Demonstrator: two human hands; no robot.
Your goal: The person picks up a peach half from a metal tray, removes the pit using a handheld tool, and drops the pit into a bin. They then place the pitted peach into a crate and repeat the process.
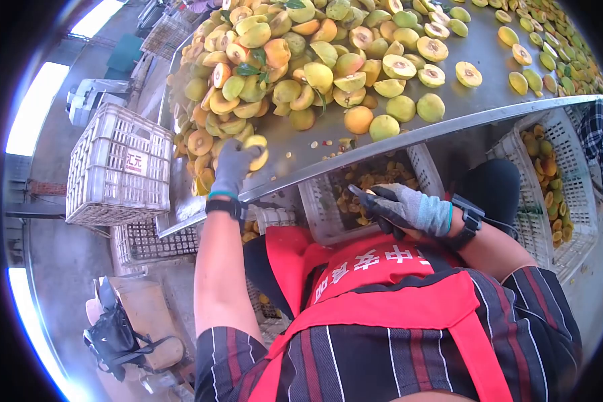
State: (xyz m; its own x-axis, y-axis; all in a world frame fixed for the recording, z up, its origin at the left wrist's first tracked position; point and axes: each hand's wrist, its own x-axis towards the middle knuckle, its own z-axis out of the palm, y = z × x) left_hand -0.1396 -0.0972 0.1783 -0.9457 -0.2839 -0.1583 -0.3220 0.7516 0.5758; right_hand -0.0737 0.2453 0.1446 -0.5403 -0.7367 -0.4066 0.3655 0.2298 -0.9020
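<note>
My left hand (pixel 231 171), in a grey glove, is at the metal table's near left edge with its fingers closed around a cut yellow peach (pixel 256 153). Against its far side lies a big heap of whole and halved peaches (pixel 281 74). Lower and to the right, my right hand (pixel 409 208), in a grey glove with dark fingers, grips a small hand tool (pixel 357 193) whose dark, flat end sticks out to the left. Most of the tool is hidden by the fingers. Below that hand is a white crate (pixel 321 218) with peach pieces inside.
The metal table (pixel 449 130) has a raised rim along its near side. A white plastic crate (pixel 117 167) stands at the left. Another crate (pixel 579 201) holding peaches is under the table at the right. A black bag (pixel 114 338) rests by a cardboard box (pixel 147 308) at lower left.
</note>
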